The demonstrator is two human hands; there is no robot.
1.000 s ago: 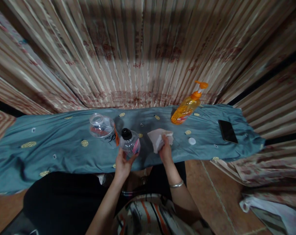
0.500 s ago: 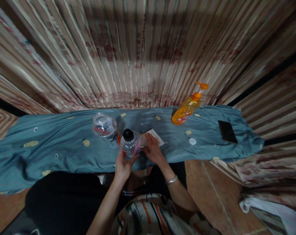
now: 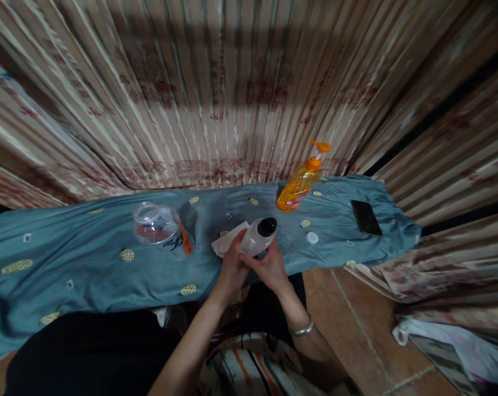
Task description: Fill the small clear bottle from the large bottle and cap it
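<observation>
A small clear plastic bottle (image 3: pixel 253 242) with a black cap is held over the near edge of the cloth-covered table, its top tilted to the right. My left hand (image 3: pixel 232 267) wraps the bottle's left side. From the right, my right hand (image 3: pixel 272 269) grips the same bottle, its thumb crossing toward the left hand. A pale folded paper or tissue (image 3: pixel 228 243) lies just left of the bottle, partly hidden behind my left hand. Some fingers are out of sight behind the bottle.
A clear wide-mouthed plastic container (image 3: pixel 155 230) with orange and black print stands at left. An orange pump bottle (image 3: pixel 296 190) stands at back right. Nearby lie a white disc (image 3: pixel 312 237) and a black phone (image 3: pixel 366 218) on the blue-green cloth (image 3: pixel 96 242).
The bottle has moved right, away from the clear container, and tilted over. My right hand has left the paper and taken hold of the bottle. The view has shifted a little.
</observation>
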